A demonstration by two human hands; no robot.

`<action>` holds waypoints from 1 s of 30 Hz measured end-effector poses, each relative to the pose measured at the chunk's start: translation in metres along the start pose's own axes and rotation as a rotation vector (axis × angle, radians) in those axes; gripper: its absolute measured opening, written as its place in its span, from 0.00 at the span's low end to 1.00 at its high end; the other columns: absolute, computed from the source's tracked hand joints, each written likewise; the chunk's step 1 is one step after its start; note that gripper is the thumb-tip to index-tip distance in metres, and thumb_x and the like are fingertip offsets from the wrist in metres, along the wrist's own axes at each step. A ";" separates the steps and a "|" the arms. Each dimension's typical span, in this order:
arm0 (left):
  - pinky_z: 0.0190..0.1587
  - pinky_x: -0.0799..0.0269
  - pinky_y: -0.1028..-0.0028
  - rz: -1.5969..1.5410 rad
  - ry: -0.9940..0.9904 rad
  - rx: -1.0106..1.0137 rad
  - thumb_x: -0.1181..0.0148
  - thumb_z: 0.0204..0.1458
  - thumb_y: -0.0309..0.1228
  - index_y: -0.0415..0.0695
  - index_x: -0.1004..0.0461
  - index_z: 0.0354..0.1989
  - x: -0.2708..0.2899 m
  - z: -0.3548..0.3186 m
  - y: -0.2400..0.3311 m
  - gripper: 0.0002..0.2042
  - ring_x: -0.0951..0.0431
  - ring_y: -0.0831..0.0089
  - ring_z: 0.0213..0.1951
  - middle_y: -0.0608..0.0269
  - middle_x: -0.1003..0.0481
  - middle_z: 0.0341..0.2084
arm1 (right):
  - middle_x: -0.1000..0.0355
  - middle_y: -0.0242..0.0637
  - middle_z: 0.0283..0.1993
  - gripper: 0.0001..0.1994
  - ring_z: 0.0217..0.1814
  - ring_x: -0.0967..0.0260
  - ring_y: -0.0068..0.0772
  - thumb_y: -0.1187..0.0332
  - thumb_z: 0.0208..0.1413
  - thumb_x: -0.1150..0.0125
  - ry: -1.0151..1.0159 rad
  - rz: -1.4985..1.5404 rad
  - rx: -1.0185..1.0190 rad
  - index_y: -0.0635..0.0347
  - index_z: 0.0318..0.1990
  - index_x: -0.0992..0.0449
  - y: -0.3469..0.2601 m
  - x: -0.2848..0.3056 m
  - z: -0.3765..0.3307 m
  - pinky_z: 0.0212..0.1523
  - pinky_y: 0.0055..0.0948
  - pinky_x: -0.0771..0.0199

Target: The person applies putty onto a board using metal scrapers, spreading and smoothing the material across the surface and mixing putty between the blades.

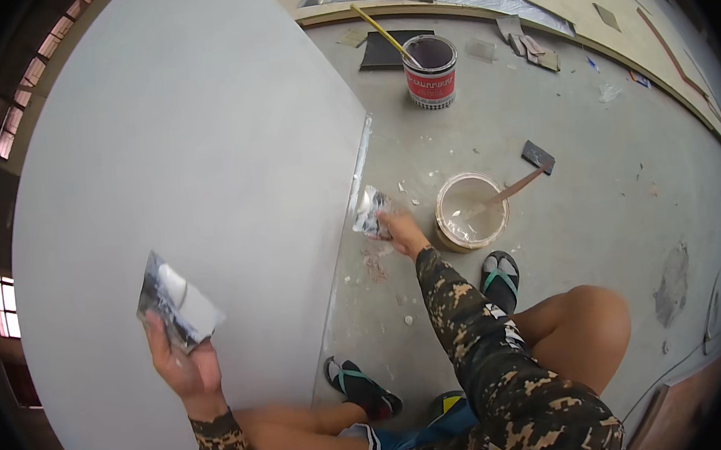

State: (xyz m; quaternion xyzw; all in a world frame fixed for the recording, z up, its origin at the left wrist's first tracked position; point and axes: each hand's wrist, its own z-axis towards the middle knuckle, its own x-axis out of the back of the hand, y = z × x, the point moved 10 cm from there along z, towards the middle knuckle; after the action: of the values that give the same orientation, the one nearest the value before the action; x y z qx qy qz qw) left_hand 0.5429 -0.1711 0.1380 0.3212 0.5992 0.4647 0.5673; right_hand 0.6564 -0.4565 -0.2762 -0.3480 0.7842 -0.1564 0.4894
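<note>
Red tin lbl illeg.

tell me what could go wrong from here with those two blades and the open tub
The left hand holds a broad blade of white paste above the pale panel; a tilt could drop some onto it.
The right hand holds another blade at the panel's edge; a slip might nick it.
The tub stands close to the right foot; a shifted step could knock it.
</note>
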 end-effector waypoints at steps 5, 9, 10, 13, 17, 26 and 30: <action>0.64 0.38 0.63 -0.034 0.026 0.068 0.58 0.67 0.38 0.40 0.40 0.65 0.007 0.013 -0.019 0.22 0.32 0.67 0.60 0.60 0.32 0.60 | 0.28 0.37 0.47 0.14 0.44 0.26 0.35 0.71 0.61 0.44 0.132 -0.071 0.052 0.62 0.53 0.31 -0.038 -0.001 0.070 0.37 0.46 0.16; 0.63 0.36 0.63 0.004 0.076 0.085 0.58 0.67 0.39 0.41 0.40 0.65 0.005 0.016 -0.026 0.22 0.32 0.67 0.61 0.59 0.32 0.60 | 0.29 0.39 0.47 0.15 0.42 0.26 0.37 0.71 0.58 0.41 0.254 -0.151 0.025 0.63 0.52 0.32 -0.046 0.012 0.105 0.35 0.42 0.19; 0.63 0.36 0.63 0.007 0.076 0.087 0.58 0.67 0.39 0.41 0.40 0.65 0.006 0.017 -0.026 0.22 0.32 0.67 0.61 0.59 0.32 0.60 | 0.28 0.40 0.46 0.16 0.41 0.26 0.38 0.71 0.57 0.40 0.288 -0.214 0.039 0.64 0.51 0.32 -0.050 0.018 0.115 0.34 0.41 0.20; 0.63 0.36 0.63 0.008 0.069 0.106 0.58 0.67 0.38 0.42 0.39 0.65 0.012 0.018 -0.024 0.21 0.32 0.66 0.61 0.59 0.32 0.60 | 0.27 0.44 0.43 0.18 0.38 0.25 0.40 0.71 0.55 0.39 0.359 -0.173 0.074 0.68 0.52 0.32 -0.050 0.024 0.146 0.30 0.38 0.23; 0.62 0.34 0.62 0.048 0.056 0.088 0.58 0.68 0.38 0.42 0.38 0.64 0.011 0.019 -0.020 0.20 0.30 0.66 0.59 0.59 0.30 0.58 | 0.25 0.46 0.39 0.19 0.34 0.24 0.41 0.72 0.54 0.38 0.471 -0.231 0.161 0.71 0.52 0.32 -0.043 0.029 0.176 0.27 0.39 0.24; 0.58 0.30 0.63 0.103 0.152 0.095 0.57 0.67 0.39 0.43 0.35 0.62 0.007 0.026 -0.029 0.19 0.26 0.67 0.54 0.60 0.27 0.54 | 0.25 0.51 0.40 0.19 0.35 0.23 0.44 0.71 0.49 0.38 0.577 -0.570 0.186 0.75 0.47 0.29 -0.042 0.063 0.226 0.31 0.38 0.25; 0.57 0.30 0.63 0.155 0.173 0.096 0.56 0.67 0.40 0.43 0.35 0.61 0.015 0.025 -0.022 0.19 0.26 0.67 0.54 0.61 0.27 0.53 | 0.25 0.51 0.39 0.18 0.34 0.24 0.44 0.70 0.49 0.39 0.436 -0.464 0.112 0.75 0.45 0.28 -0.044 0.030 0.222 0.30 0.38 0.26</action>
State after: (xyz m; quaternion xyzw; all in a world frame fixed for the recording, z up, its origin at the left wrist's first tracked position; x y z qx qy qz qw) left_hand 0.5685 -0.1611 0.1138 0.3520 0.6408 0.5041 0.4597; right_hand 0.8594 -0.4873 -0.3752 -0.4484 0.7604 -0.3778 0.2794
